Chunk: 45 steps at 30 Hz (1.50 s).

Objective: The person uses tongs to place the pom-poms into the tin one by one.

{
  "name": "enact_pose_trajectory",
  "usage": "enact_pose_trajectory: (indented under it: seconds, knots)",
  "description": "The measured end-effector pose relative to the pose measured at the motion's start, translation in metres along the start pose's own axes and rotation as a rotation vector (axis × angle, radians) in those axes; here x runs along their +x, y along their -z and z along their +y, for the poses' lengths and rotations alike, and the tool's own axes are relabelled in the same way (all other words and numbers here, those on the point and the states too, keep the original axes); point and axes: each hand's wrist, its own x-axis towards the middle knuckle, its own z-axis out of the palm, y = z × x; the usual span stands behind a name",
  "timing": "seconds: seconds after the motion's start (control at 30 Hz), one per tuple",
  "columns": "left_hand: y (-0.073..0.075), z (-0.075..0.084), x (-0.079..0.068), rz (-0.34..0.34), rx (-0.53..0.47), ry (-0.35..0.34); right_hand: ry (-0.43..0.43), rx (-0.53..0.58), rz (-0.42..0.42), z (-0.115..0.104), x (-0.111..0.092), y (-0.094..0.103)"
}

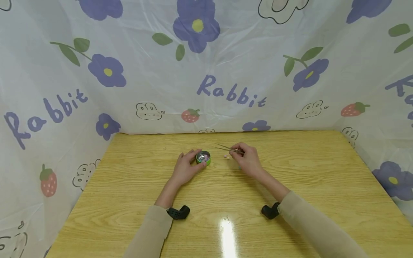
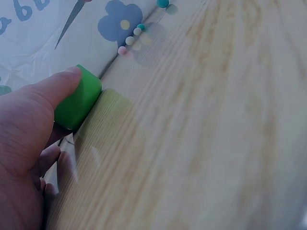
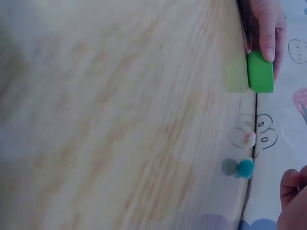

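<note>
My left hand (image 1: 186, 167) curls its grip round the small green tin (image 1: 203, 157) at mid-desk (image 1: 129, 186), beads inside it. My right hand (image 1: 247, 160) pinches the tweezers (image 1: 229, 149), tips above the loose beads (image 1: 227, 156) lying just beside the tin.

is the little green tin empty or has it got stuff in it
Not empty: the open green tin, held by the left hand, shows small pink beads inside.
</note>
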Motion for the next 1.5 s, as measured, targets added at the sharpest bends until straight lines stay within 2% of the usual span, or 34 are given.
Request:
enact_pose_trajectory:
  seconds: [0.23,0.47,0.73,0.93,1.1,1.23,1.5]
  knots:
    - [0.0,0.0,0.0,-0.001,-0.004,0.005,0.022,-0.001,0.081,0.007,-0.005,0.012]
    - [0.0,0.001,0.0,0.002,-0.015,0.006,-0.029,0.003,0.102,0.016,-0.012,0.026]
    - [0.0,0.002,0.0,-0.002,-0.009,0.007,-0.113,-0.079,0.062,0.029,-0.03,0.055]
    - [0.001,0.002,0.0,-0.003,-0.01,0.019,-0.149,-0.074,0.02,0.036,-0.043,0.071]
    - [0.001,0.002,-0.001,-0.006,-0.011,0.022,-0.16,-0.082,-0.021,0.038,-0.049,0.076]
    - [0.0,0.002,0.0,-0.001,-0.003,0.021,-0.202,-0.052,-0.071,0.038,-0.054,0.078]
    - [-0.001,0.001,0.001,-0.006,-0.003,0.028,-0.21,-0.037,-0.083,0.042,-0.059,0.08]
